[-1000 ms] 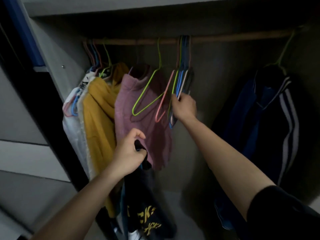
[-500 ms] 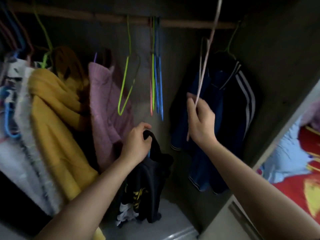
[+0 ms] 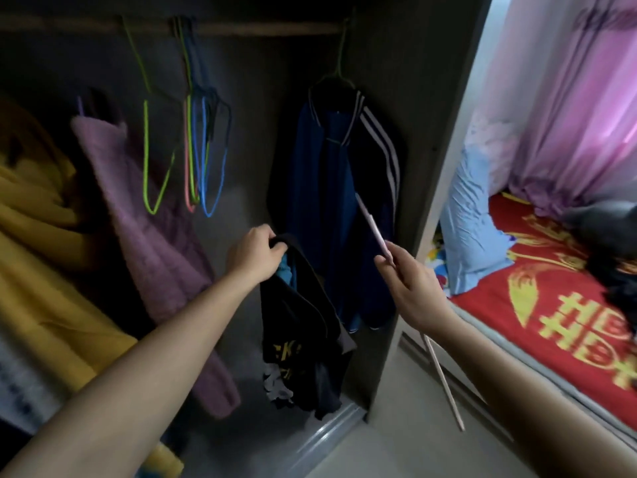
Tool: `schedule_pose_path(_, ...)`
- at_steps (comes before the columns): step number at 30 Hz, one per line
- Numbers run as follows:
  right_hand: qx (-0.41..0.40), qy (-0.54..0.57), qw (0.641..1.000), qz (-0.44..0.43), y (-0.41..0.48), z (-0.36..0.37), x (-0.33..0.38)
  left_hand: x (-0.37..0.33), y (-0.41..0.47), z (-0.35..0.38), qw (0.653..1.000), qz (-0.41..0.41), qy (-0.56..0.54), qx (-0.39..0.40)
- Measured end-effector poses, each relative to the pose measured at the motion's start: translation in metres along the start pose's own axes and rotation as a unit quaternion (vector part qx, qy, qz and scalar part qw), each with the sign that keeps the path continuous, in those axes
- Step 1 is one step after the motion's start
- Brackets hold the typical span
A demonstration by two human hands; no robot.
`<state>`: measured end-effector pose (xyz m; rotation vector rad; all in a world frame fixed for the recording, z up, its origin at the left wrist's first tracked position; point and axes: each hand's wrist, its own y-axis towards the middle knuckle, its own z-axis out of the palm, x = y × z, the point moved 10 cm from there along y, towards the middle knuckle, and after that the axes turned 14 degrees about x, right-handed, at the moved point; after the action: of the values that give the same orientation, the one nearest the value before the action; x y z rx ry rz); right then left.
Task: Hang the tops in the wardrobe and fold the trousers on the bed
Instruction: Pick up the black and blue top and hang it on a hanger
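While the hanging step is in hand, the grip of the left hand bunches the neck of a black fabric top with yellow lettering, dangling left of the dark blue white-striped jacket. The right hand, right of that jacket, pinches a thin pink wire hanger (seen edge-on). Next, probably: thread hanger into neck, then hook it on the brown wooden rail above the jacket.

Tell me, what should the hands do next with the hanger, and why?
Probably bring the pink hanger in the right hand across to the black top that the left hand grips, and slip it inside: the hanger is off the rail, and the top has none yet.
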<state>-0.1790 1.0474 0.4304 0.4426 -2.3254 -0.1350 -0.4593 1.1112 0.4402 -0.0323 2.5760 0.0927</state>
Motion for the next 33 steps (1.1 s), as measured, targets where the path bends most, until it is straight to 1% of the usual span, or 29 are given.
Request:
schedule_pose_path(2,0.009,-0.020,1.000,-0.011,-0.021,-0.017,0.006,-0.012,0.002,0.005,1.000,-0.003,0.004,0.006)
schedule_pose_path(4,0.021,-0.004,0.999,-0.028,-0.040,-0.033,0.012,-0.023,0.004,0.007,1.000,-0.006,0.006,0.001)
schedule_pose_path(8,0.091,0.017,0.995,-0.048,-0.073,-0.052,0.018,-0.043,0.000,0.010,0.999,-0.032,0.037,-0.023)
schedule_pose_path(13,0.148,0.006,0.987,-0.060,-0.092,-0.063,0.022,-0.069,-0.003,0.016,0.997,-0.018,0.062,-0.042)
schedule_pose_path(17,0.158,0.003,0.984,-0.076,-0.093,-0.065,0.024,-0.089,-0.009,0.033,0.997,0.007,0.069,-0.028)
schedule_pose_path(20,0.156,-0.011,0.983,-0.093,-0.095,-0.068,0.027,-0.092,-0.012,0.030,0.996,0.003,0.077,-0.043)
schedule_pose_path(23,0.157,-0.007,0.982,-0.103,-0.095,-0.077,0.029,-0.079,-0.013,0.017,0.996,-0.027,0.063,-0.064)
schedule_pose_path(25,0.168,0.017,0.979,-0.112,-0.093,-0.081,0.032,-0.068,-0.019,0.012,0.994,-0.056,0.059,-0.074)
schedule_pose_path(28,0.177,0.047,0.976,-0.122,-0.085,-0.074,0.037,-0.062,-0.028,0.015,0.994,-0.065,0.055,-0.067)
schedule_pose_path(31,0.184,0.038,0.976,-0.113,-0.066,-0.050,0.037,-0.074,-0.030,0.020,0.998,-0.037,0.022,-0.037)
schedule_pose_path(33,0.195,0.067,0.975,-0.083,-0.050,-0.029,0.025,-0.097,-0.032,0.021,1.000,0.002,-0.018,-0.017)
